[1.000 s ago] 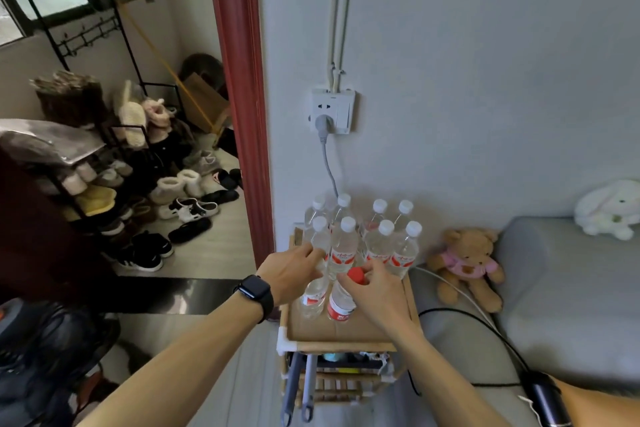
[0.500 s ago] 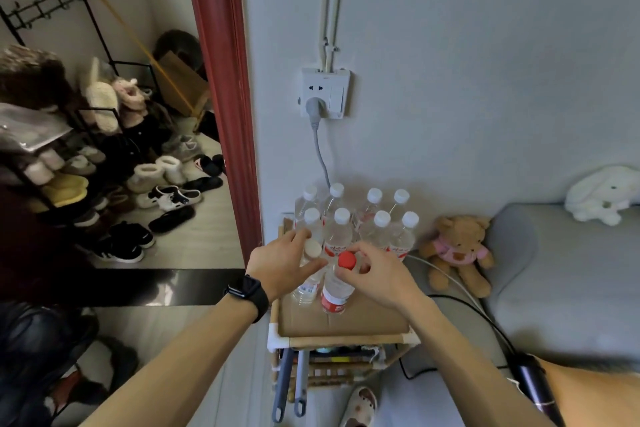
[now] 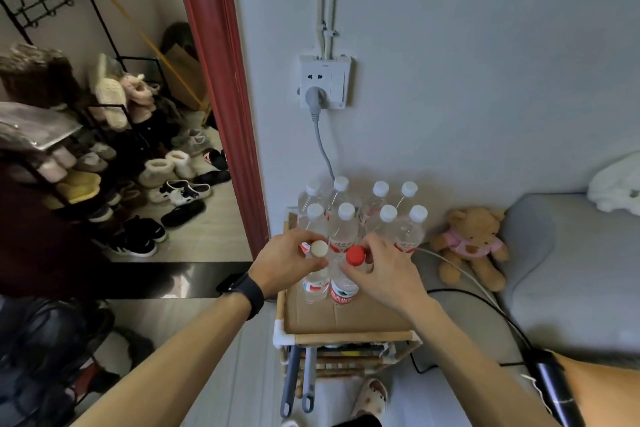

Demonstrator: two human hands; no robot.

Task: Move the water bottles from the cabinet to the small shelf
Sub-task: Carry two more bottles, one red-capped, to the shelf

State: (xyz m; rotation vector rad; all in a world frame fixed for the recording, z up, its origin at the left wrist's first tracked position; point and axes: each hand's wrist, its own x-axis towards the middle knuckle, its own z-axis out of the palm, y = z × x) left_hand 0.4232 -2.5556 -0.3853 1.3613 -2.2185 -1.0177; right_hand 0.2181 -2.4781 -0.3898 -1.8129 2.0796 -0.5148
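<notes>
Gripping red-labelled bottles (image 3: 342, 292): left hand (image 3: 287, 262) white-capped, right hand (image 3: 384, 270) red-capped; print illegible.

My left forearm comes in from 7 o'clock and my right from 5 o'clock, both stretched forward. My left hand (image 3: 289, 262) curls round the neck of the white-capped bottle (image 3: 319, 248). At its 3 o'clock my right hand (image 3: 386, 272) pinches the top of the red-capped bottle (image 3: 356, 255).

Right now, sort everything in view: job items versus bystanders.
Job: left hand gripping white-capped clear plastic bottle; right hand gripping red-capped clear plastic bottle; eight standing white-capped bottles; small wooden shelf.
Lying about: brown teddy bear; grey power cord; assorted shoes.
</notes>
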